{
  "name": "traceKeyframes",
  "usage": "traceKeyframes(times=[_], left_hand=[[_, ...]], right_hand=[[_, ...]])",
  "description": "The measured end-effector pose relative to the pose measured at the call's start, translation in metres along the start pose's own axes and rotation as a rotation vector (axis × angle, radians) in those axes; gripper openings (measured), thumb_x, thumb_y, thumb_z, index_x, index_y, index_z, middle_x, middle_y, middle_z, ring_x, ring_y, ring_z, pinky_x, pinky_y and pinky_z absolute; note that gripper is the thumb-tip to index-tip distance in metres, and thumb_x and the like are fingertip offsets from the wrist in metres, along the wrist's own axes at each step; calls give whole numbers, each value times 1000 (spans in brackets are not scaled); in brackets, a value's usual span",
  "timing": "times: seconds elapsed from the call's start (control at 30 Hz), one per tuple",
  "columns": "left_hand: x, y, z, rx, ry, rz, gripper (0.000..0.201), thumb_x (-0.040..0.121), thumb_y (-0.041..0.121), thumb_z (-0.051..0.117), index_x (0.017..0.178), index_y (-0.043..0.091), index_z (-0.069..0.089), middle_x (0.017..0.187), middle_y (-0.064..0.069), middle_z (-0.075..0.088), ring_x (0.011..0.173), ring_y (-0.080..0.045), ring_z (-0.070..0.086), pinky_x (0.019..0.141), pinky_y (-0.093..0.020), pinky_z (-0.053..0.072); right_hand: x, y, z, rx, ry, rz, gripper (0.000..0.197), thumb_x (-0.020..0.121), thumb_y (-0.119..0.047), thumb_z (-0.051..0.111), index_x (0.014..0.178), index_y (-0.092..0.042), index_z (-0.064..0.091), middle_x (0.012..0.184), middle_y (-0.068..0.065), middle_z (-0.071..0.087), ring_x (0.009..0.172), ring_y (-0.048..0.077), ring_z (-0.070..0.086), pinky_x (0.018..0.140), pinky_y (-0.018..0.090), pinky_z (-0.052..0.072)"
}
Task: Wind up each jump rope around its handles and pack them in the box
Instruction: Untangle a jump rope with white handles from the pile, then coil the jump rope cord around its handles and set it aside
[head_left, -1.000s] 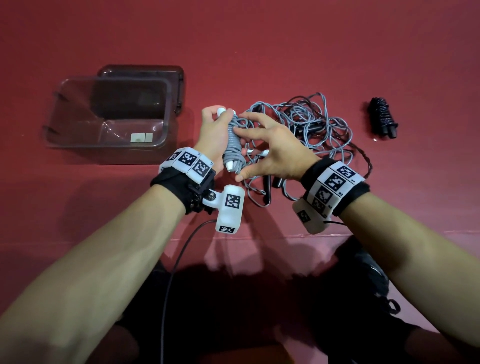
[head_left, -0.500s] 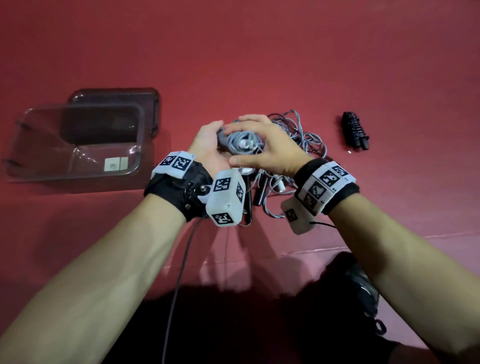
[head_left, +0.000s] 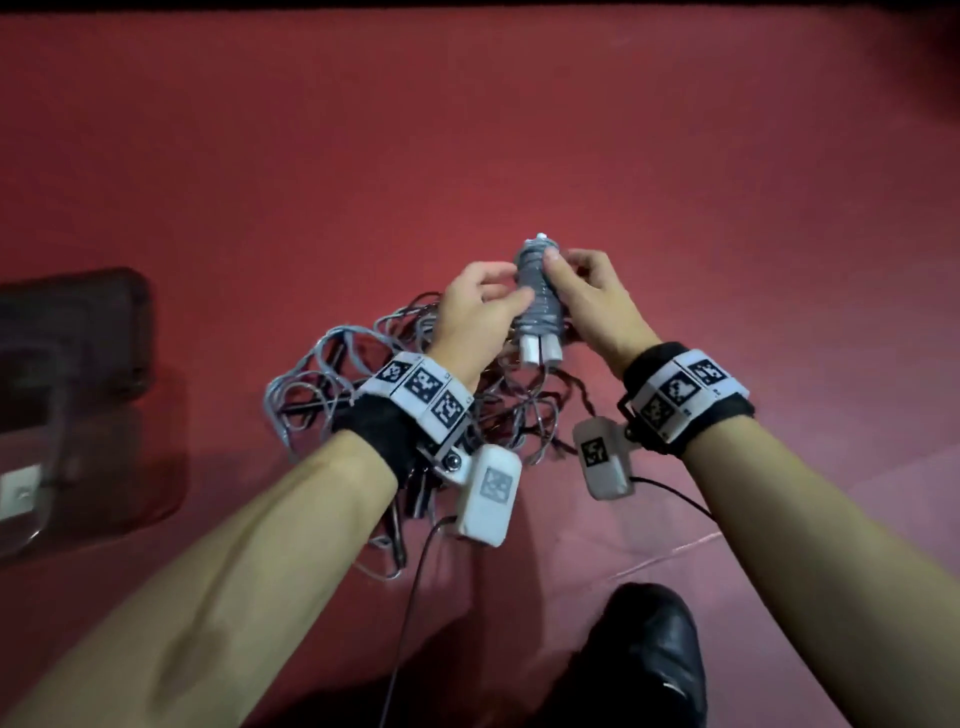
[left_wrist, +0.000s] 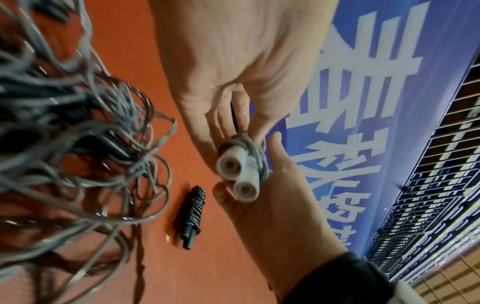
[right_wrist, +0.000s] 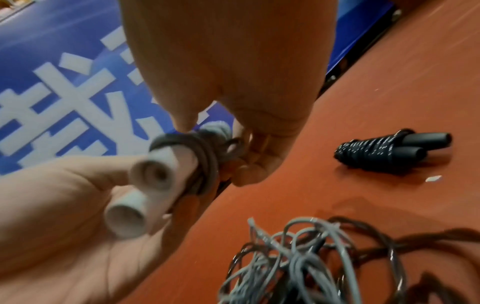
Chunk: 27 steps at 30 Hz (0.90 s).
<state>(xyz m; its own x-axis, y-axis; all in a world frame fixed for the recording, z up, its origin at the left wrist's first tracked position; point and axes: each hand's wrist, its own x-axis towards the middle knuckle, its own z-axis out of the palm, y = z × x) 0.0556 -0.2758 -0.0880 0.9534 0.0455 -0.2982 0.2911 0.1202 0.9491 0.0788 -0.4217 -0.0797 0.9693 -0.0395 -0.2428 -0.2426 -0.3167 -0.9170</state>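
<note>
- Grey jump rope (head_left: 540, 296), cord wound tight round its two white handles (left_wrist: 237, 174), was held upright above the red floor (head_left: 519, 130) between both hands.
- Left hand (head_left: 475, 312) gripped the bundle from its side, fingers curled onto the coils; right hand (head_left: 592, 301) pinched the upper turns with thumb and fingertips, apparently seating the cord end.
- Handling judgement: bundle looked light. Cord soft and springy, likely to uncoil if the last turn is freed. Best hold is across the wound middle, squeezing the coils, not the bare handle ends.
- Handles: smooth white cylinders with hollow ends, side by side. Cord thin, matte, round.
- Loose tangle of ropes (head_left: 363, 384), grey and dark, lay on the floor under the wrists, not yet wound.
- Black wound rope (right_wrist: 384, 152) lay on the floor, well apart.
- Clear box (head_left: 31, 441) sat at far left; no rope visible in the part shown.
</note>
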Motion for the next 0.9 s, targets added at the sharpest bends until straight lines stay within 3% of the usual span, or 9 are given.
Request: traceKeyframes(times=[0.07, 0.13, 0.3, 0.37, 0.47, 0.6, 0.73, 0.83, 0.9], left_hand=[[22, 0, 20, -57, 75, -3, 27, 90, 13, 73, 113, 15, 60, 107, -8, 67, 98, -28, 72, 78, -55, 63], [44, -7, 39, -43, 116, -2, 25, 92, 8, 71, 112, 15, 56, 100, -4, 66, 92, -28, 72, 70, -53, 63], [84, -24, 63, 128, 104, -25, 26, 86, 13, 73, 103, 25, 58, 96, 1, 69, 89, -25, 73, 72, -53, 63], [99, -27, 71, 96, 91, -116, 22, 85, 14, 68, 102, 25, 59, 101, -5, 71, 91, -32, 74, 70, -55, 63], [115, -33, 83, 107, 44, -193, 34, 70, 33, 62, 104, 26, 59, 110, -10, 73, 98, -31, 73, 85, -52, 61], [109, -30, 95, -46, -76, -314, 35, 99, 28, 59, 125, 5, 60, 110, -17, 67, 83, -28, 66, 79, -43, 57], [114, -43, 98, -62, -111, -360, 37, 105, 35, 51, 125, 6, 62, 107, -13, 69, 85, -26, 66, 86, -44, 56], [111, -40, 99, 23, -187, -373, 30, 105, 37, 51, 118, 11, 59, 113, -9, 67, 88, -22, 65, 76, -31, 52], [109, -34, 94, 112, -234, -355, 31, 96, 43, 62, 111, 16, 59, 117, -9, 67, 98, -23, 66, 82, -32, 55]], right_hand=[[13, 2, -15, 16, 50, 13, 41, 97, -48, 61, 122, -16, 57, 103, 0, 65, 63, 3, 63, 48, 22, 47], [26, 9, -30, -70, 46, -22, 23, 98, -30, 66, 114, -14, 65, 97, 2, 71, 61, 4, 64, 46, 19, 46], [60, 32, -49, -175, 27, -3, 21, 92, -16, 73, 112, -11, 68, 99, 2, 75, 82, 10, 72, 76, 26, 60], [76, 47, -49, -202, 41, 29, 20, 89, -16, 74, 108, -15, 69, 99, 1, 76, 87, 15, 74, 83, 38, 62], [91, 63, -46, -305, 93, 35, 24, 87, -17, 74, 111, -18, 70, 99, -2, 76, 91, 16, 73, 88, 41, 59], [97, 74, -41, -483, 106, 1, 37, 87, -17, 69, 124, -22, 68, 114, 1, 74, 107, 21, 68, 95, 37, 54], [94, 88, -33, -580, 80, -20, 45, 81, -33, 76, 124, -23, 67, 110, 4, 74, 102, 25, 69, 88, 40, 55], [95, 91, -25, -755, 104, -70, 35, 89, -30, 66, 120, -15, 65, 109, 10, 72, 100, 31, 68, 77, 37, 51], [95, 92, -16, -893, 71, -82, 30, 93, -25, 60, 119, -11, 63, 111, 11, 69, 103, 33, 66, 77, 39, 49]])
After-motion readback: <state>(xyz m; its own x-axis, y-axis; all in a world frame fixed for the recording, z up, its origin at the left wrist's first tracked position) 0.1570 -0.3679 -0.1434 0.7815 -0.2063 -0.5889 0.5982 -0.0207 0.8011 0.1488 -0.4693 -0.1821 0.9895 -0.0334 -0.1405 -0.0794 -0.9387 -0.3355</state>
